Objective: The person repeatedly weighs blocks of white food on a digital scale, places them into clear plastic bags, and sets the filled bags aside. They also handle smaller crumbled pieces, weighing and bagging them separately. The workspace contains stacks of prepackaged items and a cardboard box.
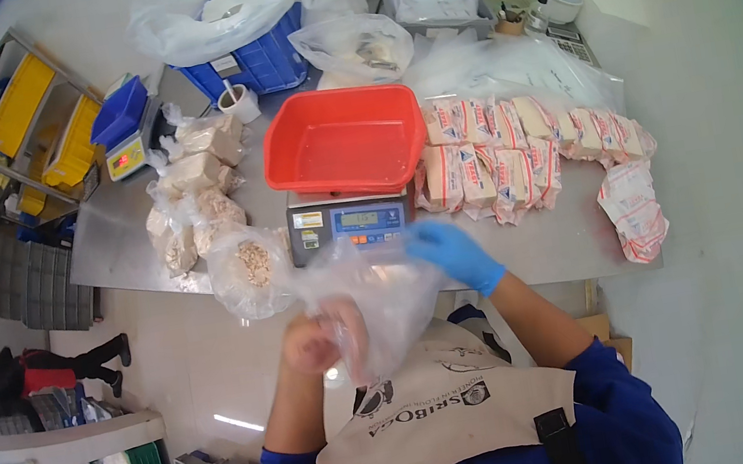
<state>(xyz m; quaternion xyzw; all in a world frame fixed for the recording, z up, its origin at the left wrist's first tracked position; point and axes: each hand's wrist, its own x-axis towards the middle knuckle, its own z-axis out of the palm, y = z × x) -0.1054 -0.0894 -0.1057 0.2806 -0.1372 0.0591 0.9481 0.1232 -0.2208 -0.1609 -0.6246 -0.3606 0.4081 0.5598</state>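
Note:
A clear plastic bag [389,312] hangs between my hands, just in front of the table edge. My bare left hand [322,337] is closed on its left side, slightly blurred. At its upper right edge, my right hand [458,255], in a blue glove, pinches the film. Beyond the bag, a red plastic tub [343,144] rests on a digital scale [306,233] with a lit display. To the left lies an open-looking clear bag of pale crumbly pieces [252,262], close to my left hand.
More filled bags [192,175] stand at the table's left. Rows of paper-wrapped pale blocks [502,167] lie right of the scale, with one wrapper [632,210] near the corner. Behind are a blue crate [253,66], a small scale [127,159] and plastic sheets [511,69]. A person [53,370] is far left.

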